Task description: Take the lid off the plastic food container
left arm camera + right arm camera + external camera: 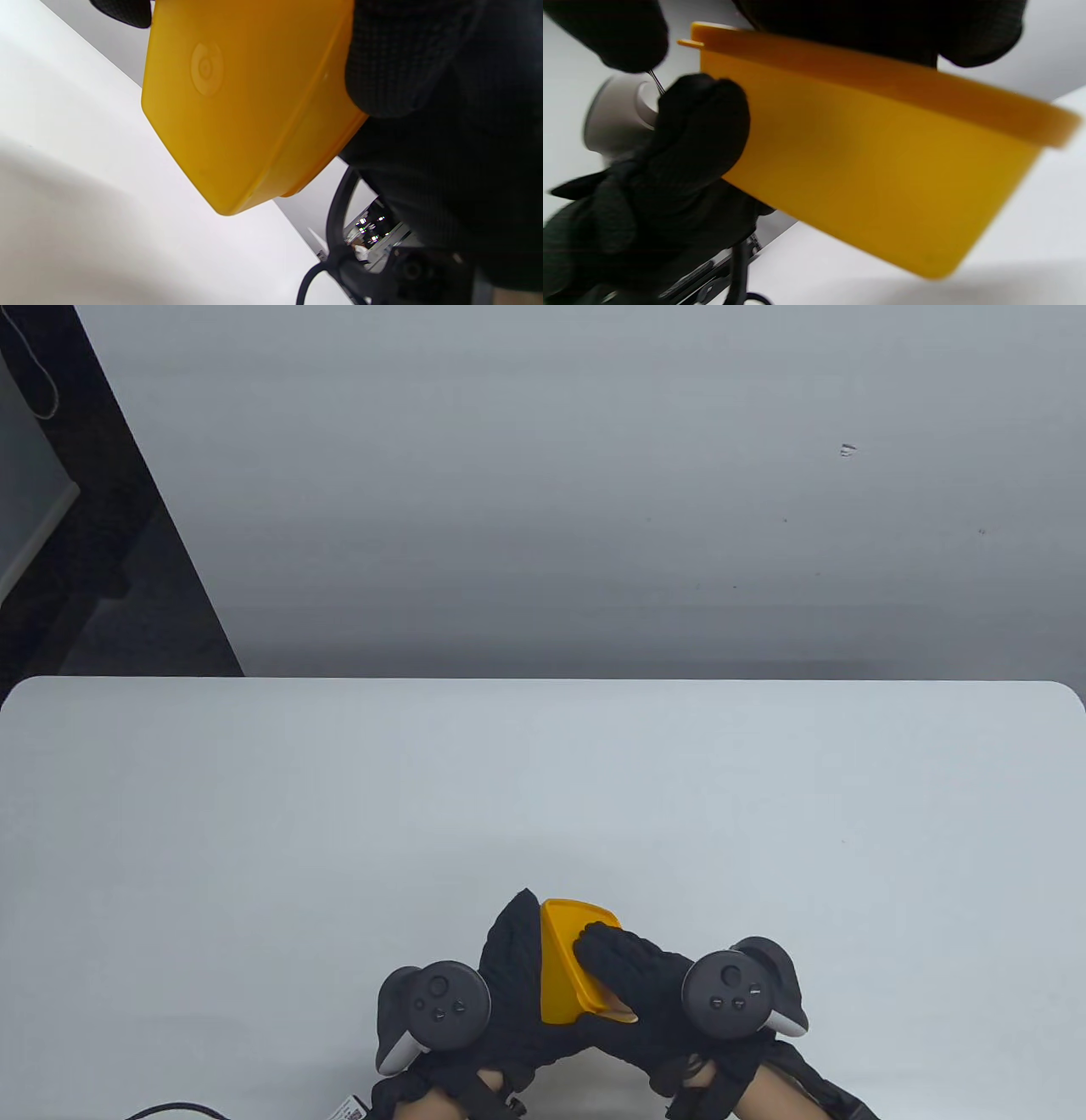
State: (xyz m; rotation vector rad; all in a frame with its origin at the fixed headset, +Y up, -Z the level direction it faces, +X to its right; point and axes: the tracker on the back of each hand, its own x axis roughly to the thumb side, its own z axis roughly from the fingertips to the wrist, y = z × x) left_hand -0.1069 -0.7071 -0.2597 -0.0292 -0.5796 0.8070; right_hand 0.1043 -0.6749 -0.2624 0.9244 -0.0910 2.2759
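- Nearest the bottom edge of the table view, two forearms are entering; a tracker is sitting on the back of each glove, and a dark cable (pixel 174 1108) is lying at the bottom-left edge.
- Left hand (pixel 509 976) is gripping the yellow container (pixel 558 976) from the left side; in the left wrist view its fingers (pixel 407 55) are wrapping over the container's edge.
- Right hand (pixel 632 984) is lying across the lid (pixel 585 918), fingers pressing on its top surface; the right wrist view is showing this hand's glove along the lid's rim, and the left hand's fingers (pixel 700 127) clamping the container wall.
- Container is being held tipped on its side, between both hands, lifted off the tabletop (pixel 543 780): the left wrist view is showing its base clear of the white surface.
- Lid is sitting on the container; a small tab (pixel 690 43) is projecting at one corner. Whether any edge is already unseated: cannot tell.
- Farther back, the tabletop is ending at a plain grey wall.
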